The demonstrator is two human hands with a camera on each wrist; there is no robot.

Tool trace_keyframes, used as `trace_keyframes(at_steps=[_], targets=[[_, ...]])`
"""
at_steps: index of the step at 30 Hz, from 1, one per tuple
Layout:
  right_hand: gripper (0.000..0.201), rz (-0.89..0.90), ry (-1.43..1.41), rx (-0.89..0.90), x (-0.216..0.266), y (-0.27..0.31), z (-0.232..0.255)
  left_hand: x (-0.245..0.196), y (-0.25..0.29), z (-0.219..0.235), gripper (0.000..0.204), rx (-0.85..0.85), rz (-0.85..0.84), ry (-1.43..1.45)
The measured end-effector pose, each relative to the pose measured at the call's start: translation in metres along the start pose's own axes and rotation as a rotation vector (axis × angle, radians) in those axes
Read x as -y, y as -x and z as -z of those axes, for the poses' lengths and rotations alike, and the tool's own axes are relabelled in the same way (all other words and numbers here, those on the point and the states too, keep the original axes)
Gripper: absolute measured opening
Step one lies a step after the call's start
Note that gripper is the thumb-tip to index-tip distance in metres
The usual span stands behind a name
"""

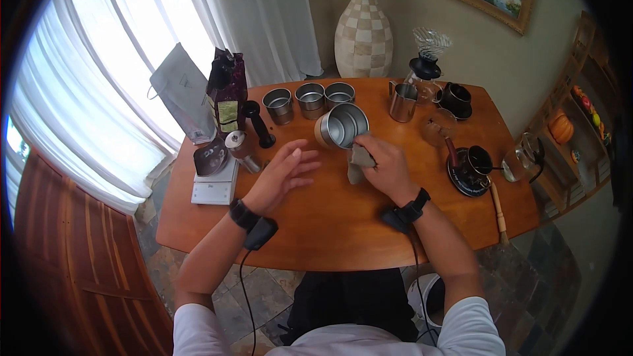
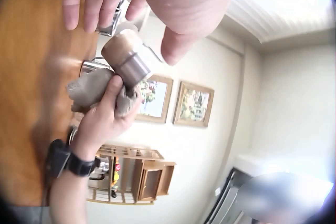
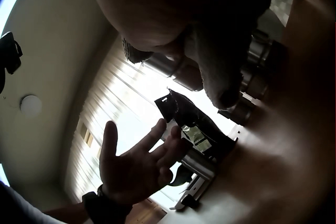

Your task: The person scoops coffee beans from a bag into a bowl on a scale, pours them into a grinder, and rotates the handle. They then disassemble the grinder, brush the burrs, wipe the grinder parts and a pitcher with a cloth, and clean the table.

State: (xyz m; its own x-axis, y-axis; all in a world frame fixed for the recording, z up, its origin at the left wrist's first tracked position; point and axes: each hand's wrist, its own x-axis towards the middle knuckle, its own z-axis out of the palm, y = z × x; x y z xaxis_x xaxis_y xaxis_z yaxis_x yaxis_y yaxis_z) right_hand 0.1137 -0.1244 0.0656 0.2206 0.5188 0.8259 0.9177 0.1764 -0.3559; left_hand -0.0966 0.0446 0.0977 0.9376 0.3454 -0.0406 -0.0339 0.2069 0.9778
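Observation:
My right hand [image 1: 388,166] holds a metal cup [image 1: 347,125] by its rim, with a grey cloth [image 1: 359,163] bunched in the same grip. The cup is tilted above the table, its mouth toward the head camera, and the left wrist view shows a tan band [image 2: 119,48] round it. To the cup's left, my left hand [image 1: 280,175] hovers with fingers spread and holds nothing. Past the raised cup stand three more metal cups, a left one [image 1: 278,105], a middle one [image 1: 310,100] and a right one [image 1: 339,94].
On the left are a white scale [image 1: 214,188], a metal canister [image 1: 242,151], a black-handled tool [image 1: 259,125] and coffee bags [image 1: 227,89]. A metal pitcher [image 1: 402,102], glass dripper [image 1: 428,53], black cup on a saucer [image 1: 471,168] and wooden-handled brush [image 1: 499,214] occupy the right.

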Motion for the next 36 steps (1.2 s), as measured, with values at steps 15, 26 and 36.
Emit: trace_keyframes(at_steps=[15, 26, 36], targets=[[0.037, -1.024, -0.971, -0.465, -0.038, 0.006, 0.016, 0.064, -0.125, -0.003, 0.061, 0.071, 0.040, 0.345], [0.079, -0.063, 0.022, 0.103, -0.009, 0.003, 0.019, 0.070, -0.121, -0.003, 0.055, 0.025, 0.033, 0.297], [0.055, -0.043, 0.155, 0.542, -0.022, 0.020, -0.002, 0.061, -0.113, -0.009, 0.053, -0.059, 0.072, 0.053]])
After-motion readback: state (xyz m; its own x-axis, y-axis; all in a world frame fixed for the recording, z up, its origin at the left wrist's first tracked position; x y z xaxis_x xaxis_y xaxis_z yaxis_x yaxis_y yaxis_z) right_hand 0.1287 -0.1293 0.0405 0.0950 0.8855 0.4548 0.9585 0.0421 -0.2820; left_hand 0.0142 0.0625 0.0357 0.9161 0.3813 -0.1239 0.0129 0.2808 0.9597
